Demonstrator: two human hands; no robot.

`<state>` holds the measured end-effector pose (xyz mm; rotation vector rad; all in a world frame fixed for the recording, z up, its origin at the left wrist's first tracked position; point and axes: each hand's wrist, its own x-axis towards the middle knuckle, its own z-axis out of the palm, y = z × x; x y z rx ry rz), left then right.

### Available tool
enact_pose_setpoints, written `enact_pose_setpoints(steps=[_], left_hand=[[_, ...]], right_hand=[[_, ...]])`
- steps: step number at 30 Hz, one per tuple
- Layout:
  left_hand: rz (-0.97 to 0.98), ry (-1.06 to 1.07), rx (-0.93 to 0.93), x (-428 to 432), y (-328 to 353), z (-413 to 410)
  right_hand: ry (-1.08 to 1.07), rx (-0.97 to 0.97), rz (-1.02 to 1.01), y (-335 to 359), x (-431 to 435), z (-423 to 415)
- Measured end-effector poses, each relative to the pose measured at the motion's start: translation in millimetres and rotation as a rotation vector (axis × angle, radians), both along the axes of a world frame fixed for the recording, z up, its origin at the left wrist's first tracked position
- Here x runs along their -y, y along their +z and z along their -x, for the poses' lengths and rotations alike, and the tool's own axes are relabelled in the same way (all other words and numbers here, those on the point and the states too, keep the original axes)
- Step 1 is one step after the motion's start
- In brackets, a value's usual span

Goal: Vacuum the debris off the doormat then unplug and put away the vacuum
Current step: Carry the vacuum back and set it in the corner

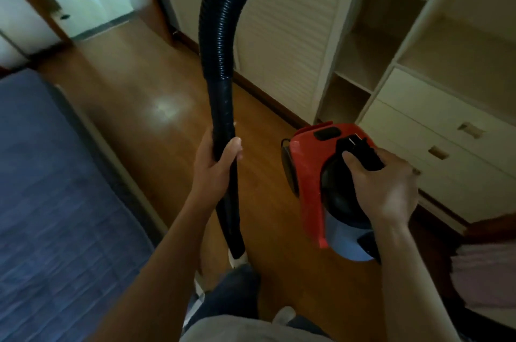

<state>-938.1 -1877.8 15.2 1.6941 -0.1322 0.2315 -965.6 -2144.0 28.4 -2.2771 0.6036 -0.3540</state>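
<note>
Curling round the smooth black wand (226,188), the left hand (215,168) has its fingers (234,147) wrapped firmly on it, with the ribbed hose (216,34) arching up and away above them and the wand's lower end pointing down below them. The right hand (388,182) grips the black handle (363,150) on top of the red vacuum (307,174), whose body is directly beneath those fingers (352,159), with wooden floor (156,95) around it. Cream drawers (435,129) stand just beyond the right fingers, and a blue bed (55,188) lies well outside the left ones.
</note>
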Motion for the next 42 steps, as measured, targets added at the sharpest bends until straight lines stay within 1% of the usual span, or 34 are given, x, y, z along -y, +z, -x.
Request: enact_pose_setpoints(steps=[3,7,11,14,20,25,32,37,42], left_hand=[[-0.004,0.068,0.001,-27.0,-3.4,-24.9],[0.028,0.141,-0.017,-67.9,-12.0,-64.9],[0.039,0.184,-0.02,-121.1,-18.8,-119.1],[0.057,0.217,-0.032,-163.1,-18.6,-164.2],[0.013,0.283,-0.015,-234.1,-18.7,-239.1],[0.007,0.348,-0.012,-275.6,-20.2,-285.6],[0.009,0.423,-0.022,-324.3,-25.5,-352.1],[0.006,0.499,-0.036,-359.9,-26.4,-418.1],[-0.03,0.587,-0.051,-392.9,-22.6,-504.8]], right_hand=[[0.056,0.013,-0.026,-2.6,-20.7,-37.6],[0.136,0.077,-0.033,-8.9,-56.0,-98.5],[0.202,0.095,-0.076,-12.5,-109.7,-174.3],[0.245,0.094,-0.057,-14.4,-149.4,-231.9],[0.344,0.161,-0.057,-19.6,-220.6,-324.4],[0.407,0.163,-0.143,-20.0,-263.9,-383.8],[0.494,0.197,-0.188,-33.0,-325.2,-477.9],[0.567,0.188,-0.202,-39.4,-367.4,-566.3],[0.648,0.157,-0.195,-40.0,-409.2,-670.1]])
